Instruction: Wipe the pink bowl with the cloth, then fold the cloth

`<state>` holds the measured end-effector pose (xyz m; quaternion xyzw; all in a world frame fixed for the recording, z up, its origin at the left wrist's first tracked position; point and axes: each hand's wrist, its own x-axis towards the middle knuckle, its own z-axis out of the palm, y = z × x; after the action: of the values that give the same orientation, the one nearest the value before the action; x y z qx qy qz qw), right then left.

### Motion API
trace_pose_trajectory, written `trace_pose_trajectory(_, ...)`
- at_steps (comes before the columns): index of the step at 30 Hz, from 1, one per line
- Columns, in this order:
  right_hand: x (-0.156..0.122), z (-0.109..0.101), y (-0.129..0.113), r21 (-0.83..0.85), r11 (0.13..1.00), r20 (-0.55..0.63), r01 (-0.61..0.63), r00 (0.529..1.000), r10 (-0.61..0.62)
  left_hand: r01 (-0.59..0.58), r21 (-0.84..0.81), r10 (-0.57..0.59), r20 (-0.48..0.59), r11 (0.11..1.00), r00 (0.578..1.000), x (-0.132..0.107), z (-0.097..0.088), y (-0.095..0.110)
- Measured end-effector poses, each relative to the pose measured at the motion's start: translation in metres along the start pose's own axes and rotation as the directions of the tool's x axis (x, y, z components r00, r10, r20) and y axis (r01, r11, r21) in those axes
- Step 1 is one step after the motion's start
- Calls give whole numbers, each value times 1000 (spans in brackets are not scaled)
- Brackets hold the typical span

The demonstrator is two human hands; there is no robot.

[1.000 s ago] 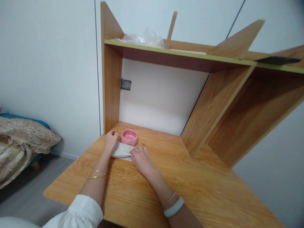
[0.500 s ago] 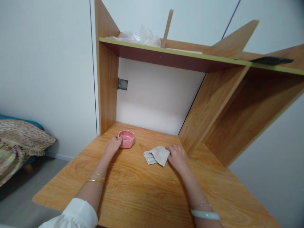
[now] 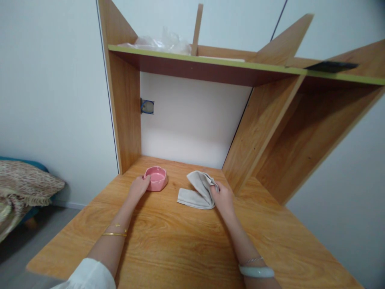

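A pink ashtray (image 3: 157, 184) with notches in its rim stands upright on the wooden desk (image 3: 168, 241). My left hand (image 3: 140, 187) grips its left wall, thumb over the rim and the other fingers hidden outside. To the right, a light grey cloth (image 3: 195, 197) is folded, one part lying flat on the desk and the upper part raised. My right hand (image 3: 221, 196) pinches the cloth by its right edge, holding the upper layer up off the lower one.
A shelf (image 3: 186, 60) above the desk carries a clear plastic bag (image 3: 168, 43) and a flat black object (image 3: 332, 66). Upright wooden panels flank the desk's back. An open socket box (image 3: 147, 106) sits in the wall. A patterned blanket (image 3: 30, 176) lies over blue furniture at left.
My right hand has lifted the cloth's upper layer, so the cloth now gapes open. My left hand stays on the ashtray. The view has shifted slightly to the right.
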<state>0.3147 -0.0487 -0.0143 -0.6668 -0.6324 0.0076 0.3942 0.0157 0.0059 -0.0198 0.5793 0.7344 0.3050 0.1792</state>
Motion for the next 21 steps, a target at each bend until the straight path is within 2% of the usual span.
trace_pose_trajectory(3, 8, -11, 6, 141, 985, -157, -99, 980, 121, -42, -54, 43, 23, 998, 999, -4, 2, 6)
trace_pose_trajectory(6, 25, -34, 10, 211, 960, -277, -186, 930, 242, -101, -135, 109, 55, 986, 992, -11, 6, 17)
trace_pose_trajectory(9, 48, -66, 5, 158, 960, -402, -229, 873, 275, -174, -227, 196, 82, 958, 977, -21, 12, 28)
trace_pose_trajectory(12, 66, -91, -11, 15, 961, -462, -277, 850, 252, -232, -294, 272, 103, 927, 957, -31, 19, 37)
trace_pose_trajectory(14, 73, -96, -25, -101, 946, -439, -307, 867, 234, -255, -319, 305, 116, 913, 945, -36, 22, 41)
trace_pose_trajectory(16, 73, -89, -38, -224, 928, -356, -297, 911, 206, -267, -329, 324, 130, 906, 937, -40, 25, 42)
trace_pose_trajectory(18, 67, -73, -48, -326, 912, -229, -250, 957, 180, -271, -325, 330, 144, 906, 933, -42, 27, 41)
trace_pose_trajectory(21, 48, -40, -57, -385, 910, -51, -155, 988, 147, -273, -300, 331, 165, 914, 929, -43, 28, 40)
